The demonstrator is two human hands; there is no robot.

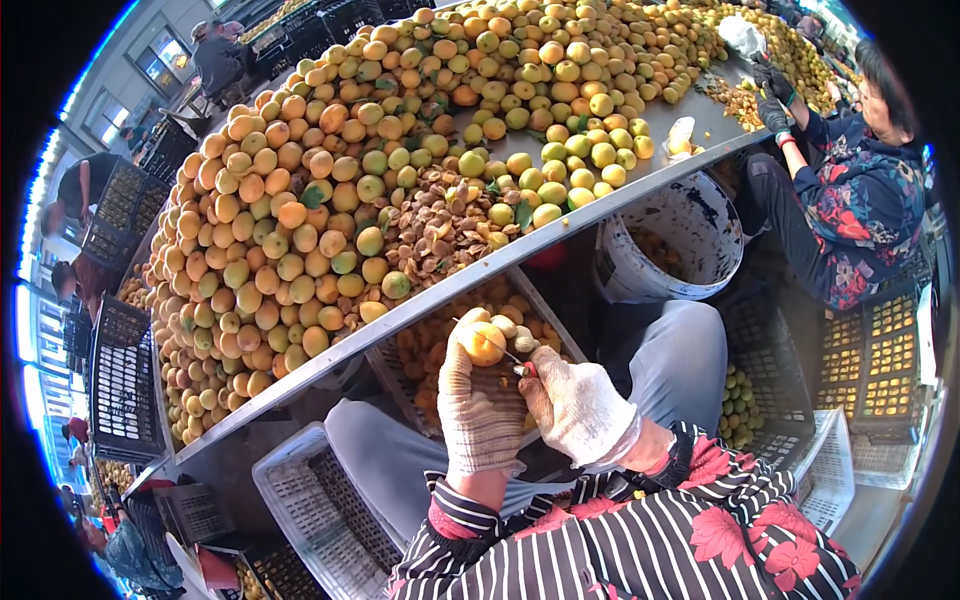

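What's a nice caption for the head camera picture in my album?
Beside a heap of fruit, the gloved left hand holds a round fruit; the gloved right hand, a small tool.

Gloved left grip (482,412) holding apricot (483,342); gloved right grip (588,408) holding small knife (524,369), blade near fruit. Metal bench (680,120) heaped with apricots (276,243), brown pits (435,225); white bucket (700,215) beside.

Right hand (582,402) partly hides the small tool (524,370)
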